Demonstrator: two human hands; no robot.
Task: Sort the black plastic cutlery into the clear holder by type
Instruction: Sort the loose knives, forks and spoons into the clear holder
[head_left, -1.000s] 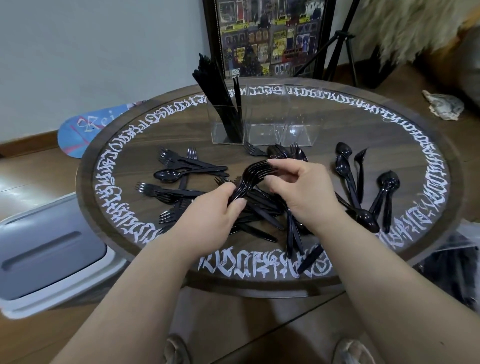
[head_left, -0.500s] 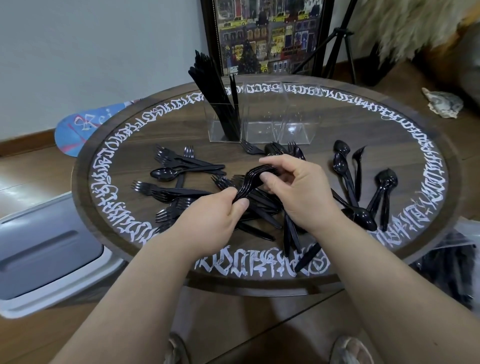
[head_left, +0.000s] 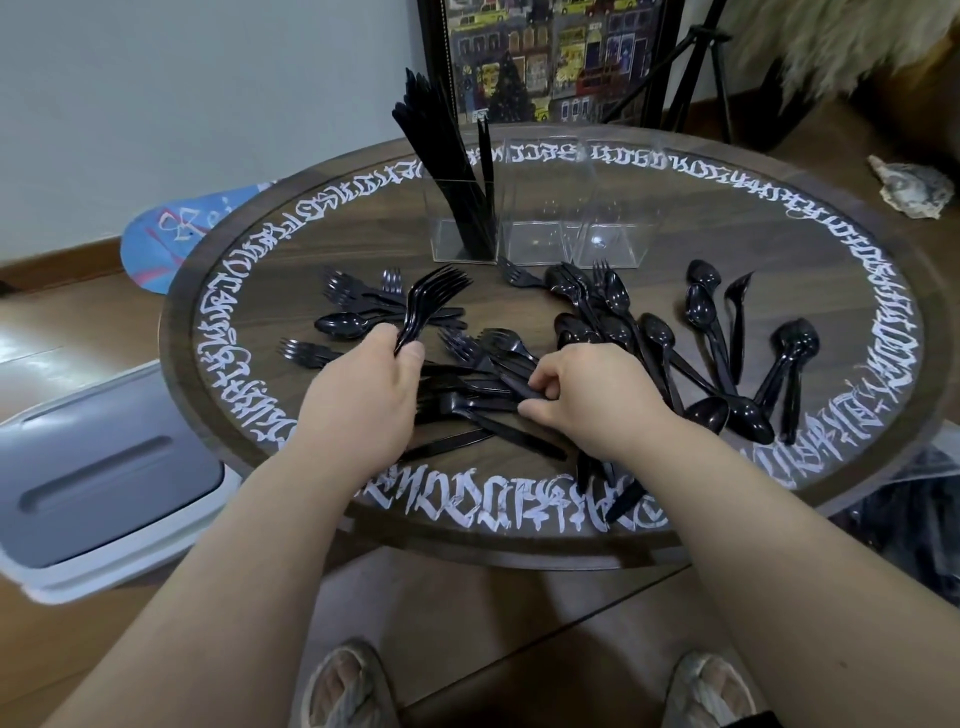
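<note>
The person's left hand (head_left: 363, 400) grips a nested bundle of black plastic forks (head_left: 431, 301) by the handle ends, fingers and thumb curled round them. The bundle's long axis runs up and away from the hand, slanting to the right, with the tines fanned at the far end and raised off the round dark wooden tabletop with white lettering round its rim (head_left: 810, 218).

The clear plastic three-compartment holder (head_left: 540, 218) stands further on along nearly that same line, at the far side of the tabletop, well apart from the tines. Its left compartment holds upright black plastic knives (head_left: 441, 156); the middle and right compartments look empty, though the clear walls make that hard to judge. The left hand is the nearer one to the holder, and the forks would probably have to be turned on end to drop into a free compartment.

The right hand (head_left: 592, 400) lies lower, on the loose heap of black plastic forks in the middle of the tabletop (head_left: 483, 358). Its fingers are bent onto a fork handle pointing leftward; it appears to pinch that handle, but the fingertips are partly hidden. Black plastic spoons (head_left: 711, 322) lie scattered to its right, near the hand and untouched by it.
</note>
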